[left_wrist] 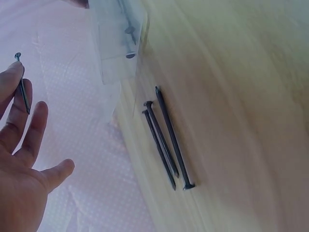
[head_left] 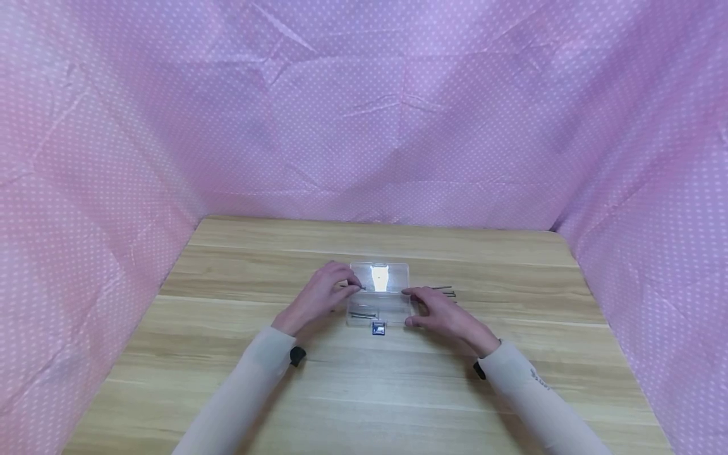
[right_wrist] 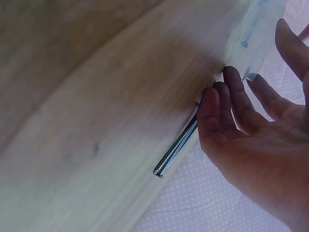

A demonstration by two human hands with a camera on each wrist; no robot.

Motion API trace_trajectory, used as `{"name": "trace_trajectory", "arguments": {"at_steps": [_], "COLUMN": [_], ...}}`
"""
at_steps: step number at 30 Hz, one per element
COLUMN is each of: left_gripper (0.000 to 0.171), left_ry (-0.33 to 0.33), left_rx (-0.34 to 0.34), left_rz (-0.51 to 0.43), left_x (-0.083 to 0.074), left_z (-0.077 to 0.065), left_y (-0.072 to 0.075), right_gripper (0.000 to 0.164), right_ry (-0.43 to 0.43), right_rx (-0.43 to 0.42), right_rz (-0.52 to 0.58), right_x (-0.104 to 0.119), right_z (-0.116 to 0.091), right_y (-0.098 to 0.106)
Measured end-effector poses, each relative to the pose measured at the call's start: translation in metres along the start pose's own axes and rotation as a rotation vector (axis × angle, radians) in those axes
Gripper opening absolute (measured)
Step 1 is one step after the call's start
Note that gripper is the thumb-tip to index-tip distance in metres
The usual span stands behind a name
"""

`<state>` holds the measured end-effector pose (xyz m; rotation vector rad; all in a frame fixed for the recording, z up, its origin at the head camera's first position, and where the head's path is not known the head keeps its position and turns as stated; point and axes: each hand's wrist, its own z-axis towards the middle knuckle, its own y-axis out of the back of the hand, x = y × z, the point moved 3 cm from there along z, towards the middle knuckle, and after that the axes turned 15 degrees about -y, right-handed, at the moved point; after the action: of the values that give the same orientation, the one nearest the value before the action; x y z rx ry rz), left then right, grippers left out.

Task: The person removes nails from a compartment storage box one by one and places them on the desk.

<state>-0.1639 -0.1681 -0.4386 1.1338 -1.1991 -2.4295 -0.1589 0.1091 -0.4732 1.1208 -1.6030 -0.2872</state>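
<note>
My left hand pinches a dark metal nail between thumb and fingertips, at the left side of an opened clear plastic box. The box's lid is tilted back. Inside the left front compartment lie nails. At the box's right end, my right hand holds it, thumb at the front corner and index finger near the hinge. Several nails lie on the table beyond the right fingers; they also show as thin rods in the right wrist view.
Three loose nails rest on the wooden table in the left wrist view; in the head view the left hand hides them. A small blue label sits at the box's front edge. Pink dotted cloth hangs around the table's back and sides.
</note>
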Motion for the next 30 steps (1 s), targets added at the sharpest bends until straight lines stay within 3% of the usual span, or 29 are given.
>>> {"name": "trace_trajectory", "arguments": {"at_steps": [21,30], "left_gripper": [0.004,0.007], "left_ry": [-0.029,-0.016], "left_rx": [-0.064,-0.061], "left_rz": [0.045,0.075], "left_x": [-0.002,-0.002], "left_z": [-0.022,-0.033], "left_y": [0.022,0.028], "right_gripper": [0.067,0.067], "right_ry": [0.033,0.024], "right_rx": [-0.003,0.000], "right_rz": [0.004,0.003], "right_x": [0.000,0.000], "right_z": [0.000,0.000], "right_y": [0.000,0.001]}}
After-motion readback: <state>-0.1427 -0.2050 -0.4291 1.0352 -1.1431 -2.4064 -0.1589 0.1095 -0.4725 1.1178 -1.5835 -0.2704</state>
